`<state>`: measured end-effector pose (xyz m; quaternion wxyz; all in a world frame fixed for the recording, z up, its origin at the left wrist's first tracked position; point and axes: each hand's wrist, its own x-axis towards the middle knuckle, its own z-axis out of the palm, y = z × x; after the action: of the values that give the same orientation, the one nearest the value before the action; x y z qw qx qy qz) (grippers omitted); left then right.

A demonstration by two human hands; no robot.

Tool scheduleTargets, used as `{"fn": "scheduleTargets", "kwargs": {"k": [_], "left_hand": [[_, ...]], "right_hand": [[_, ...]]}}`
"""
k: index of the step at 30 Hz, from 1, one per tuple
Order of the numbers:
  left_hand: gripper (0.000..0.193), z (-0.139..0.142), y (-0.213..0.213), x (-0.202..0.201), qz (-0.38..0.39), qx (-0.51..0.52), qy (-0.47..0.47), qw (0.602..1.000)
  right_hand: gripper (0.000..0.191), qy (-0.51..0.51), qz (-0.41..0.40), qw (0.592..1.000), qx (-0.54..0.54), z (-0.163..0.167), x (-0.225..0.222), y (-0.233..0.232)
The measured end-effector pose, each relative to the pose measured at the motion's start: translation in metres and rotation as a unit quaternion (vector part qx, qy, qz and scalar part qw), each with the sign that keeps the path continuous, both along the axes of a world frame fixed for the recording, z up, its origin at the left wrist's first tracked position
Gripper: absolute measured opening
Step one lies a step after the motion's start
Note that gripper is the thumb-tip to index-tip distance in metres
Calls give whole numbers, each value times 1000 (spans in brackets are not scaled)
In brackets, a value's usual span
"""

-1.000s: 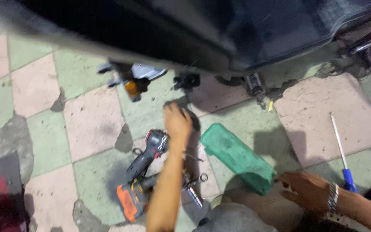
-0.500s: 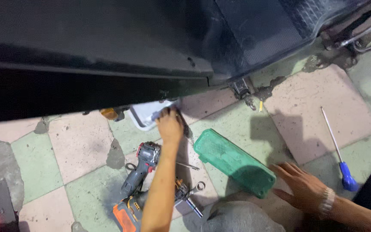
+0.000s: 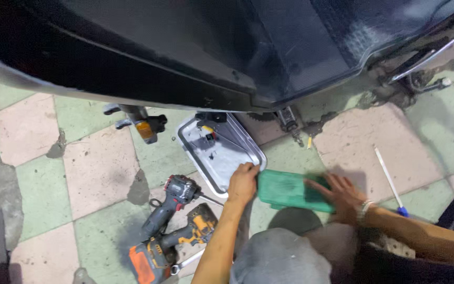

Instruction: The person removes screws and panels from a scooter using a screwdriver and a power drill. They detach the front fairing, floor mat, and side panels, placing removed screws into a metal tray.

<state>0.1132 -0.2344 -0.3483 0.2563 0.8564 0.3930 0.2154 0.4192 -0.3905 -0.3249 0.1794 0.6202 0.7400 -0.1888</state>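
One package-like container is visible: a flat, rectangular green case lying on the tiled floor, just right of a grey metal tray. The left hand touches its left end; the right hand rests on its right end (surface plain, no label discernible). No signs or screens are visible.

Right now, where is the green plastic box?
In the head view, the green plastic box lies on the tiled floor right of centre, between the left hand and the right hand, just below the metal tray.
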Motion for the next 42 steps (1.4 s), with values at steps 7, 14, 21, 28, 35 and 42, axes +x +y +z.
{"fn": "scheduleTargets", "kwargs": {"k": [7,14,21,28,35,42], "left_hand": [[39,4,-66,112,-43,-45,10,998],[33,5,-75,157,-58,19,86,994],[23,-21,-34,138,-169,146,313,923],[24,93,-30,151,-195,176,142,954],[17,204,-33,204,-19,-144,-236,961],[22,202,10,285,-41,-392,-323,860]], "right_hand": [[128,-74,-96,993,14,20,161,-10],[132,-149,-47,985,75,44,239,6],[104,180,-58,947,259,46,181,13],[64,345,-100,918,167,82,103,6],[51,436,-196,865,150,92,66,7],[43,558,-494,646,164,133,81,-6]]}}
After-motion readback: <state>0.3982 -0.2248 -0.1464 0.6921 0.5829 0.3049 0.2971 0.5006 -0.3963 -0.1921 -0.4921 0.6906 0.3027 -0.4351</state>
